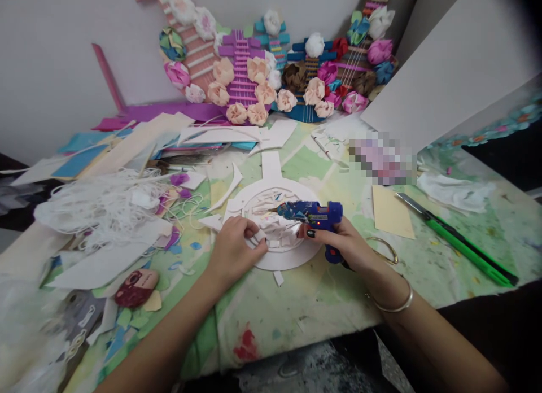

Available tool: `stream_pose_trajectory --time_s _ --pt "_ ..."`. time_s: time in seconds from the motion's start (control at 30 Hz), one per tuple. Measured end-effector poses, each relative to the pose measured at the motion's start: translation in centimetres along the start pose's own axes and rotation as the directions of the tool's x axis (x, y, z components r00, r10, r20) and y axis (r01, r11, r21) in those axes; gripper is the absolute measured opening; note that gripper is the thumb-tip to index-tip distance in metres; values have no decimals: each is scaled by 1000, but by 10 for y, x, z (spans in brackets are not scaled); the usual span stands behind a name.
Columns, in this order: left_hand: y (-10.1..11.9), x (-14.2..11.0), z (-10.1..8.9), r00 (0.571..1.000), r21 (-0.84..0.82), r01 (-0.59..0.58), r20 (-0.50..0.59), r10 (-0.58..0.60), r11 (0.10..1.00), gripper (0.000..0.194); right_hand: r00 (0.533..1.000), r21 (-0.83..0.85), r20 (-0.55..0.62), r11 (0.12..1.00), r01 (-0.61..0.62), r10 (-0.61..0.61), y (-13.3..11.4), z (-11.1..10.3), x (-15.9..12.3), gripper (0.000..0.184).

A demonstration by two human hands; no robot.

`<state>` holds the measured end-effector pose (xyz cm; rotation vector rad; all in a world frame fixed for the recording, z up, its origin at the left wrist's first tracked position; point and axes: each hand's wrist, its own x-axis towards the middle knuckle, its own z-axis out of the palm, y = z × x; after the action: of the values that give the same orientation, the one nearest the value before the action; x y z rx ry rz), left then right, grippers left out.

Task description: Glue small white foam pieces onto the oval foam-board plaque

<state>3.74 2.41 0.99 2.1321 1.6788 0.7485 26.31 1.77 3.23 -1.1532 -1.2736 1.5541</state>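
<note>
My right hand (339, 238) is wrapped round the grip of a blue hot glue gun (313, 210), whose nozzle points left over a white foam piece. That round white piece (292, 261) lies on the table, with a straight tab at its far side and an inner ring. Many small white scraps (283, 229) fill its middle. My left hand (239, 243) rests at the near left of the ring, thumb and fingers pinched on a small white strip (258, 238). Part of this strip is hidden by the fingers.
A green utility knife (470, 249), scissors handle (387, 250) and beige card (392, 211) lie right. Tangled white string (101, 206) and paper sheets (131, 144) are heaped left. Guitar-shaped crafts with paper flowers (241, 71) stand behind. A white panel (457, 65) leans at the right.
</note>
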Motion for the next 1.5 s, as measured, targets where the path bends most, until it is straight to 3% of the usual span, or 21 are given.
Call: stream_pose_trajectory --time_s 0.33,0.47,0.63,0.87,1.07,1.5 --pt "-2 2 -5 999 -22 -10 34 11 1000 9 1000 -64 -8 998 -8 8 3 -3 2 11" --pt "-4 3 -8 998 -113 2 64 6 994 8 988 -128 69 984 -126 136 3 -8 -1 14" --pt "-5 3 -13 997 -147 -14 67 24 989 8 972 -179 43 959 -221 232 6 -14 -5 18" --pt "-10 3 -15 991 -117 -109 66 117 987 12 967 -225 109 954 -200 229 4 -4 -5 12" --pt "-16 3 -12 996 -176 -64 55 75 982 15 985 -254 83 959 -124 149 5 3 -6 13" --pt "-12 5 -12 998 -201 15 60 -3 980 22 988 -321 68 941 -109 138 9 6 -6 17"
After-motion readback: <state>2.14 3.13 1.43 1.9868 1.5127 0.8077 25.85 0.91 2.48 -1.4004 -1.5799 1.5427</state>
